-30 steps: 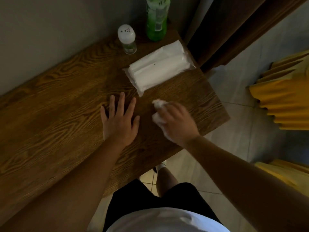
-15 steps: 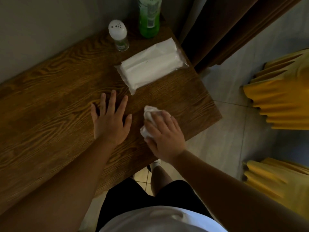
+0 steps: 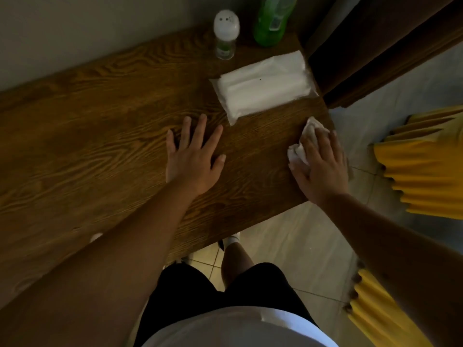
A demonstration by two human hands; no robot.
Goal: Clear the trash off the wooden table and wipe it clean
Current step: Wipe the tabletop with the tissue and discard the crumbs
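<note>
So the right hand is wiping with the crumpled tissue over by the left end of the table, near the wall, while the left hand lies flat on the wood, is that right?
Not quite. The head view shows the right hand pressing the crumpled tissue at the table's right end, by the edge next to the floor, not the left end. The left hand does lie flat on the wood.

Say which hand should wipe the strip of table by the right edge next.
Right. The right hand already presses the crumpled tissue on the table near that edge. The left hand lies flat and empty mid-table.
</note>
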